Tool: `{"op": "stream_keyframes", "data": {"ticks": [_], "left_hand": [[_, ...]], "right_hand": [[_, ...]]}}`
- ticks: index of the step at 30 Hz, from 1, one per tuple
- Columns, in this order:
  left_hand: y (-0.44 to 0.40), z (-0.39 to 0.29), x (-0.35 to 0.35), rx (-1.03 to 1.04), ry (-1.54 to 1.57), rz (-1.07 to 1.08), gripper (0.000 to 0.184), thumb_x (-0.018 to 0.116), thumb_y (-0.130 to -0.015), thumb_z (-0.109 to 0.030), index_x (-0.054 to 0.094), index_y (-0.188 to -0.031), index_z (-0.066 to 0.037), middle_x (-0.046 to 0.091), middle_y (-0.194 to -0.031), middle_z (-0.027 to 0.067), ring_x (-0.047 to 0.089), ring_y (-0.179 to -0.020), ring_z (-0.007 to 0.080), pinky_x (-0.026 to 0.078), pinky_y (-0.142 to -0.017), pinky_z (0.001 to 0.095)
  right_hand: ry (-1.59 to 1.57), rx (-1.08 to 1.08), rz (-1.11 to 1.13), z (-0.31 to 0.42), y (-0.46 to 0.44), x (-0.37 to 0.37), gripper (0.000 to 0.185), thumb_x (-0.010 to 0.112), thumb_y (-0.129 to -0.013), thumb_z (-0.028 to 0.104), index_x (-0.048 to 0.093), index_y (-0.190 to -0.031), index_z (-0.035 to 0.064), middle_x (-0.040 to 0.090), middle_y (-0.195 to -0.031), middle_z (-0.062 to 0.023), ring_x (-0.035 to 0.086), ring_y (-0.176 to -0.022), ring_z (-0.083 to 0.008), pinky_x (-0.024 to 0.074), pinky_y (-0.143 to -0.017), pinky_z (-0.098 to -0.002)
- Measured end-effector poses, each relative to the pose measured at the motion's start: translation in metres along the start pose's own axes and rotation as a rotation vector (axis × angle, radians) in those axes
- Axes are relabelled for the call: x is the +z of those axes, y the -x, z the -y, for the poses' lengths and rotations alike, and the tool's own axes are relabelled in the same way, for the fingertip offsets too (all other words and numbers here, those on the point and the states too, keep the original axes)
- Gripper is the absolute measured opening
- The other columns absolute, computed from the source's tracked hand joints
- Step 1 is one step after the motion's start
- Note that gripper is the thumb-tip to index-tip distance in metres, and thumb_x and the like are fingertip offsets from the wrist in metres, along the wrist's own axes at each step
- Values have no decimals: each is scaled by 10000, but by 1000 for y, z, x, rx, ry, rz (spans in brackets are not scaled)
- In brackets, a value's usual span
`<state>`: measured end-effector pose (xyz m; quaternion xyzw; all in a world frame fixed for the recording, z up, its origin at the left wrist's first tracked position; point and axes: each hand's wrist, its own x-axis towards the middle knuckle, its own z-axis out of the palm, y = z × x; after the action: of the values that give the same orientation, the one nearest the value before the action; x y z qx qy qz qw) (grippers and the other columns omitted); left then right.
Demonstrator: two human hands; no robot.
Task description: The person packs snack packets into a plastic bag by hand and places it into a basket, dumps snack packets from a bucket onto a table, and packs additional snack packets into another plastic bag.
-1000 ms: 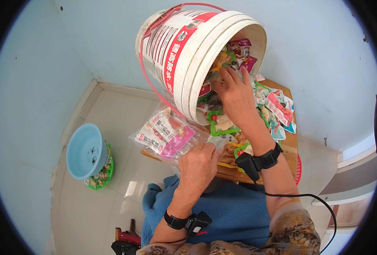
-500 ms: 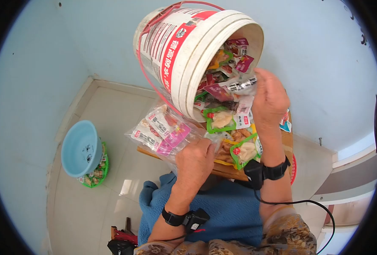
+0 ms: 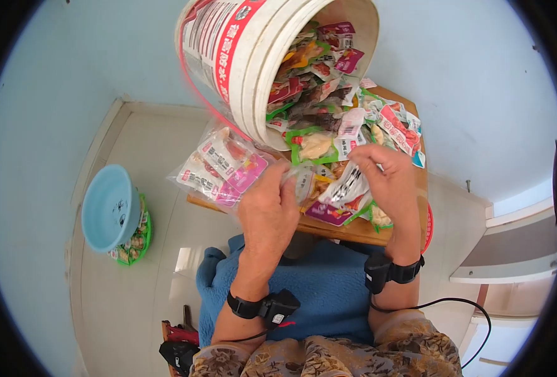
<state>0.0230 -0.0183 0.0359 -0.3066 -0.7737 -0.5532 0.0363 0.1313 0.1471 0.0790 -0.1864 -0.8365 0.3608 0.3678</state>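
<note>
My left hand (image 3: 267,204) is closed on the gathered edge of a clear plastic bag (image 3: 222,166), which has purple-and-white snack packets inside. In my right hand (image 3: 386,182), finger and thumb pinch the upper end of a purple-and-white snack packet (image 3: 341,198). That packet hangs over other packets near the table's front edge. Beyond both hands, a white bucket (image 3: 253,69) lies tipped, its mouth toward me. Assorted sealed food packets (image 3: 319,94) fill it and spill out, among them a green-edged packet (image 3: 315,146) with pale contents.
Several more packets (image 3: 395,125) lie at the right of the wooden table (image 3: 366,235). On the floor at left, a blue basin (image 3: 107,207) rests on a green basket (image 3: 141,242) of packets. A red basket (image 3: 429,229) shows beside the table's right edge. A cable (image 3: 473,305) trails from my right wrist.
My right hand has brought the purple-and-white packet down from the bucket's mouth toward the table front. My left hand still holds the bag. The view has shifted, so the bucket sits higher up.
</note>
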Motion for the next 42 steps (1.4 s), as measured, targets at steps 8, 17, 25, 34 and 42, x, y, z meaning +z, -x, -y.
{"op": "stream_keyframes", "data": {"ticks": [8,17,25,34,42], "left_hand": [[-3,11,3,255,-51,62,278,627,-865,-49,607,-1143,-60,668,-927,193,646,-762,403,511,-640,474],[-4,9,-10,142,-22,188,204,664,-860,-120,597,-1013,-3,649,-862,212,631,-751,430,487,-618,498],[-6,12,-8,-18,136,115,156,678,-855,-116,596,-791,0,598,-702,215,599,-685,424,459,-589,460],[-7,9,-10,-188,451,-25,179,645,-897,-100,560,-782,10,442,-585,68,395,-576,102,382,-530,307],[-7,14,-8,-227,599,31,207,636,-915,-112,566,-767,15,458,-589,-7,382,-590,46,351,-509,277]], "right_hand": [[78,-344,240,3,1,48,80,686,-820,54,700,-890,17,656,-768,-126,608,-735,-301,489,-648,-385],[-21,-245,101,6,8,69,126,723,-760,-12,692,-877,22,659,-774,-105,622,-733,-270,494,-647,-364],[170,-365,-162,17,5,64,332,727,-791,8,644,-1113,13,651,-1105,-135,630,-989,-235,511,-786,-324],[-411,445,19,-12,68,53,441,699,-896,148,533,-1269,-18,639,-1142,-114,619,-984,-157,519,-743,-282],[-1276,685,205,-35,84,62,196,673,-921,105,588,-1087,44,672,-960,-58,628,-745,-142,510,-626,-271]]}}
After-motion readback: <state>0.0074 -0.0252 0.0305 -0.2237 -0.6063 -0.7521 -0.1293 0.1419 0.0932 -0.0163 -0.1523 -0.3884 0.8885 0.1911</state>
